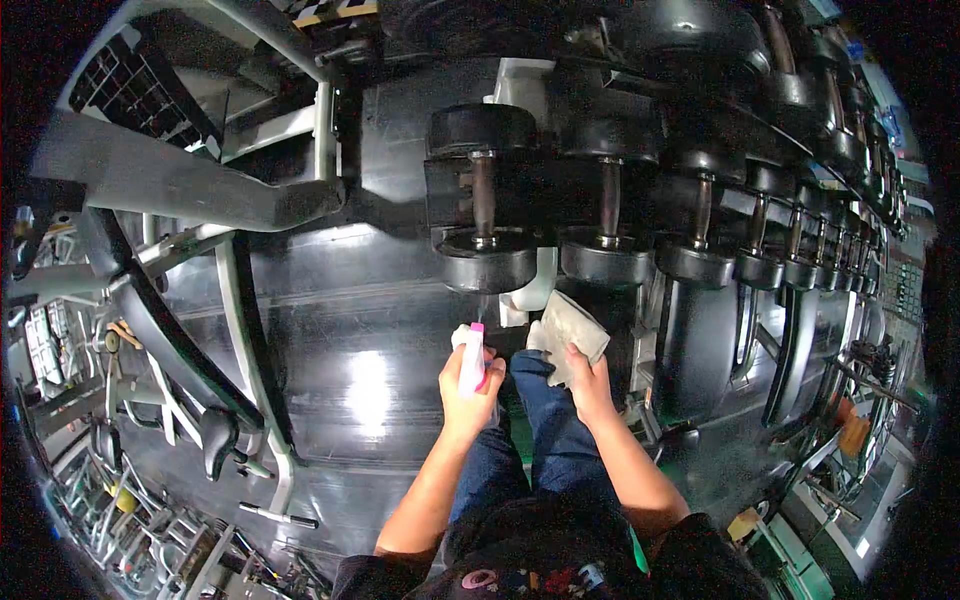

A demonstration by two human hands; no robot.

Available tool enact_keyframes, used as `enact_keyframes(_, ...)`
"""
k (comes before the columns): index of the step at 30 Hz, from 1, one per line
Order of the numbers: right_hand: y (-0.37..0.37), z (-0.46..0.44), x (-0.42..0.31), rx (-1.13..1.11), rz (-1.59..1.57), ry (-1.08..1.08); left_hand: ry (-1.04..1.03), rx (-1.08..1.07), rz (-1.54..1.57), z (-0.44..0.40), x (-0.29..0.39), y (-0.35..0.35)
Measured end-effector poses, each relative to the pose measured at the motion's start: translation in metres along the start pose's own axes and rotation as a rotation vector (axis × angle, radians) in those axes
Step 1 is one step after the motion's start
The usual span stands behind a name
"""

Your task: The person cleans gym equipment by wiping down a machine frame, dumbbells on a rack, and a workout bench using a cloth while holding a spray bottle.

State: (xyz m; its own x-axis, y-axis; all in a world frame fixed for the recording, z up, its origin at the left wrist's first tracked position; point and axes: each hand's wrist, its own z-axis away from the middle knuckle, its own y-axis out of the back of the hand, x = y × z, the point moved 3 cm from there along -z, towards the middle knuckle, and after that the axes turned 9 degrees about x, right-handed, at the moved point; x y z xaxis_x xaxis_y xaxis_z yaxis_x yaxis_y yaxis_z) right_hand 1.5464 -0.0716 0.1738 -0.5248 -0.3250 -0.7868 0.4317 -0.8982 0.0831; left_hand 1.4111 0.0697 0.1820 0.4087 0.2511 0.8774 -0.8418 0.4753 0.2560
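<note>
So, what is the left hand (468, 392) doing?

Its fingers are wrapped round a pink and white spray bottle (473, 366), out in front of the body, just beside the near head of a dumbbell (488, 264)

And the right hand (590, 385)?

Clamped on a pale cloth (576, 330), with the thumb lying on the near side. Part of the cloth stands up flat above the hand and the rest hangs loose towards the other hand. The two hands are apart, with one jeans leg (560, 440) showing between them

Where does that dumbbell sit?

It's the leftmost of a row of black round-headed ones, its metal handle running away from the person. A second dumbbell (606, 258) sits to its right, beyond the cloth, and the row carries on rightwards

Anything on the other side?

Over to the left, a machine frame (240, 330) in pale metal with a long dark pad (170, 335) alongside it. Between that frame and the left hand, the dark floor (330, 320) carries a bright patch of reflected light
</note>
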Motion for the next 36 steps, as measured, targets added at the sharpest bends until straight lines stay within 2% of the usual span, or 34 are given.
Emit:
enact_keyframes(3, 0.007, 0.002, 0.004, -0.034, 0.029, 0.002, 0.010, 0.003, 0.108, -0.002, -0.014, -0.008)
enact_keyframes(4, 0.009, 0.000, 0.007, -0.029, 0.022, 0.002, -0.049, -0.027, 0.032, -0.002, -0.013, -0.008)
enact_keyframes(9, -0.001, -0.012, -0.013, 0.007, 0.079, 0.279, 0.022, 0.024, 0.085, 0.005, -0.012, -0.006)
enact_keyframes(10, -0.007, -0.014, -0.025, 0.001, 0.114, 0.274, 0.069, 0.047, 0.114, 0.004, -0.011, -0.002)
enact_keyframes(11, -0.013, -0.020, -0.022, -0.005, 0.113, 0.274, 0.022, 0.036, 0.061, -0.002, -0.017, 0.002)
enact_keyframes(13, -0.029, -0.037, -0.017, -0.030, 0.205, 0.394, 0.115, 0.083, 0.106, -0.012, 0.003, 0.008)
enact_keyframes(15, -0.057, -0.053, -0.021, -0.008, 0.348, 0.567, 0.046, 0.112, 0.124, -0.029, -0.006, 0.012)
enact_keyframes(17, -0.097, -0.053, -0.043, 0.031, 0.439, 0.872, -0.002, 0.129, 0.120, -0.042, -0.010, 0.016)
enact_keyframes(18, -0.114, -0.046, -0.049, -0.038, 0.745, 1.018, -0.086, 0.180, 0.226, -0.045, -0.017, 0.017)
enact_keyframes(19, -0.131, -0.042, -0.049, -0.114, 1.055, 1.153, -0.018, 0.197, 0.301, -0.037, -0.001, 0.019)
enact_keyframes(21, -0.164, -0.050, -0.035, -0.292, 1.085, 1.320, 0.063, 0.244, 0.325, -0.025, -0.001, 0.028)
enact_keyframes(22, -0.181, -0.053, -0.030, -0.355, 1.226, 1.339, 0.072, 0.250, 0.319, -0.019, -0.006, 0.032)
enact_keyframes(23, -0.194, -0.056, -0.022, -0.382, 1.451, 1.470, 0.057, 0.276, 0.337, -0.018, -0.008, 0.035)
enact_keyframes(25, -0.203, -0.055, -0.021, -0.468, 1.740, 1.467, 0.049, 0.297, 0.352, -0.011, -0.016, 0.041)
enact_keyframes(27, -0.193, -0.058, -0.021, -0.492, 1.630, 1.563, 0.021, 0.212, 0.250, -0.004, -0.020, 0.049)
enact_keyframes(29, -0.160, -0.057, -0.032, -0.397, 1.255, 1.695, 0.050, 0.142, 0.161, 0.005, -0.025, 0.060)
enact_keyframes(30, -0.141, -0.058, -0.036, -0.447, 1.183, 1.659, -0.009, 0.125, 0.098, 0.008, -0.031, 0.064)
enact_keyframes(31, -0.120, -0.061, -0.039, -0.480, 1.160, 1.661, -0.068, 0.108, 0.034, 0.010, -0.035, 0.068)
enact_keyframes(32, -0.095, -0.067, -0.034, -0.446, 1.275, 1.690, -0.123, 0.074, -0.099, 0.013, -0.027, 0.072)
enact_keyframes(33, -0.074, -0.070, -0.031, -0.472, 1.302, 1.538, -0.121, 0.078, -0.095, 0.015, -0.029, 0.075)
enact_keyframes(36, -0.061, -0.078, -0.024, -0.396, 1.255, 1.510, -0.065, 0.015, -0.061, 0.022, -0.041, 0.076)
